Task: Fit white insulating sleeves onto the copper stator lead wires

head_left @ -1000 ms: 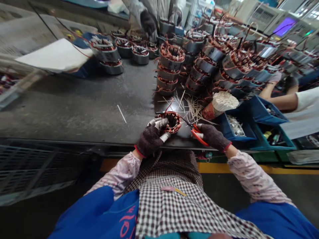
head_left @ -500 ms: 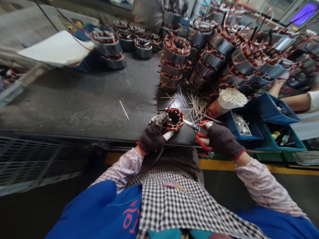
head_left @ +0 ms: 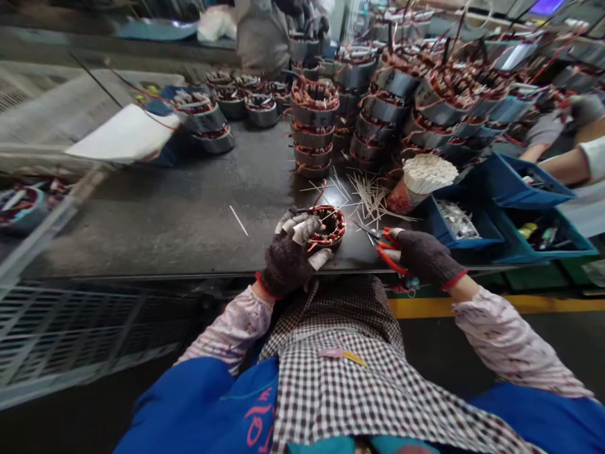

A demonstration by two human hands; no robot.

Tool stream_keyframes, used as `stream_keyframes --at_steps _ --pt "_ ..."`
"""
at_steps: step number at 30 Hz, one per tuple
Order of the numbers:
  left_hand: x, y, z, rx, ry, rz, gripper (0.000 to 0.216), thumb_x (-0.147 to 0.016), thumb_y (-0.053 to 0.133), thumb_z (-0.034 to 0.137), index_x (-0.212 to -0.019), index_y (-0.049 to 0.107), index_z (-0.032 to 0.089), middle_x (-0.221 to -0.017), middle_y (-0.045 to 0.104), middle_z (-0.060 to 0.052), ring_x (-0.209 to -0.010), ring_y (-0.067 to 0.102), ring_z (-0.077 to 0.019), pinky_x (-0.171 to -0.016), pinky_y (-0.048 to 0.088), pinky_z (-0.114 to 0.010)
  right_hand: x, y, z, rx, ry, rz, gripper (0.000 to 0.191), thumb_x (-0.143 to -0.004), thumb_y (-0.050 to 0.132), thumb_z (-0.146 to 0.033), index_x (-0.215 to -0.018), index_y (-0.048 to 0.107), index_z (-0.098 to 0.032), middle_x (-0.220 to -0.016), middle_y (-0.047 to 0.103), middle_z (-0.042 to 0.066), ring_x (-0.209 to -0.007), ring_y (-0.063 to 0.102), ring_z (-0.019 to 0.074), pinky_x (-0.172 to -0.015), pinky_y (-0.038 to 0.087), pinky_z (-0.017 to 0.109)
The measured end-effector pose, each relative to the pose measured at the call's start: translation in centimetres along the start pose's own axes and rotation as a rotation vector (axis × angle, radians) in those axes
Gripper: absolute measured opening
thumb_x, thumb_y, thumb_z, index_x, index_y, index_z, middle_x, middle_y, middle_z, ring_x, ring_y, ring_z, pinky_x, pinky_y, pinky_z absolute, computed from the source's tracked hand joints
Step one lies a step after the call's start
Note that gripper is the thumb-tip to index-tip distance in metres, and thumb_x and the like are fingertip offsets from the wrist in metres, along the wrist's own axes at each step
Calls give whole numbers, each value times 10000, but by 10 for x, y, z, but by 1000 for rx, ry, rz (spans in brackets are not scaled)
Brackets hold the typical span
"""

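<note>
A small copper-wound stator lies on the dark workbench near its front edge. My left hand, in a dark glove with taped fingertips, is closed around the stator's left side. My right hand, also gloved, grips red-handled cutters just right of the stator, their tips a little apart from it. Thin white sticks lie scattered behind the stator.
Stacks of wound stators crowd the back and right of the bench. A bundle of white sticks leans on blue bins at the right. Another person's forearm reaches in at far right; someone stands at the far end.
My right hand has drawn the cutters slightly back from the stator. My left hand shifted its grip on the stator; the camera tilted a little.
</note>
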State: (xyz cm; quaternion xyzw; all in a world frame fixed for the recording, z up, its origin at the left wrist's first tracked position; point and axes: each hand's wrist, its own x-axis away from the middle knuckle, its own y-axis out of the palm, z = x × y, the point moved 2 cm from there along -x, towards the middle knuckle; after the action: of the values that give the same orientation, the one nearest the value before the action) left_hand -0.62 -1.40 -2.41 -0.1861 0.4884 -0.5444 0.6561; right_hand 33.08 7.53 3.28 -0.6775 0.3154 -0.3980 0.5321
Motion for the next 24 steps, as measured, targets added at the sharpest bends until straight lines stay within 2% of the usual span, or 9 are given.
stream_keyframes --at_steps 3,5,7,11,15,20,22,24 --pt "-17 -6 12 -102 56 -168 739 -1030 962 425 -1721 792 226 -1656 897 -165 -1701 747 -473 -1620 403 -794 -11 3 19 83 249 58 551 -1272 745 -513 -1632 813 -101 -1468 937 297 -1312 916 381 -1024 621 382" --pt "-23 -3 15 -147 84 -279 618 -1034 947 385 -1617 883 192 -1565 933 -195 -1620 802 -481 -1602 406 -814 -17 10 26 110 310 113 579 -1284 716 -485 -1690 774 -76 -1525 908 323 -1357 878 379 -1053 602 394" --pt "-24 -1 12 -159 86 -323 494 -1025 945 366 -1498 954 223 -1444 973 -169 -1525 853 -465 -1591 416 -806 -21 22 33 95 313 187 556 -1284 702 -468 -1666 793 -75 -1526 905 324 -1376 847 378 -1088 597 404" --pt "-26 -13 -10 -131 10 -288 472 -968 977 426 -1420 986 289 -1349 998 -94 -1447 867 -441 -1564 437 -759 -23 52 45 6 308 371 518 -1263 693 -479 -1592 873 -123 -1534 916 279 -1355 832 407 -1187 623 484" --pt "-58 -36 -46 -145 -148 -252 589 -1007 904 466 -1535 934 206 -1451 983 -121 -1403 850 -394 -1453 539 -620 -23 68 51 -77 269 469 514 -1261 668 -467 -1581 905 -143 -1539 919 268 -1363 828 420 -1224 630 527" --pt "-108 -42 -82 -394 -129 -295 563 -1027 849 457 -1518 915 188 -1478 980 -110 -1522 787 -407 -1589 285 -743 -23 71 49 -104 261 470 499 -1287 618 -387 -1559 906 -84 -1554 915 296 -1395 821 394 -1245 585 474" --pt "-118 -41 -84 -451 -141 -277 518 -1080 774 431 -1497 912 156 -1470 978 -144 -1525 787 -421 -1583 278 -786 -23 73 48 -104 258 477 489 -1291 616 -386 -1557 910 -100 -1566 917 281 -1410 816 395 -1244 580 472" --pt "-122 -39 -73 -462 -144 -185 534 -1132 720 414 -1569 883 155 -1566 947 -172 -1585 764 -444 -1577 310 -797 -24 76 47 -105 245 479 478 -1295 606 -385 -1535 920 -117 -1559 924 267 -1394 819 398 -1237 585 481"
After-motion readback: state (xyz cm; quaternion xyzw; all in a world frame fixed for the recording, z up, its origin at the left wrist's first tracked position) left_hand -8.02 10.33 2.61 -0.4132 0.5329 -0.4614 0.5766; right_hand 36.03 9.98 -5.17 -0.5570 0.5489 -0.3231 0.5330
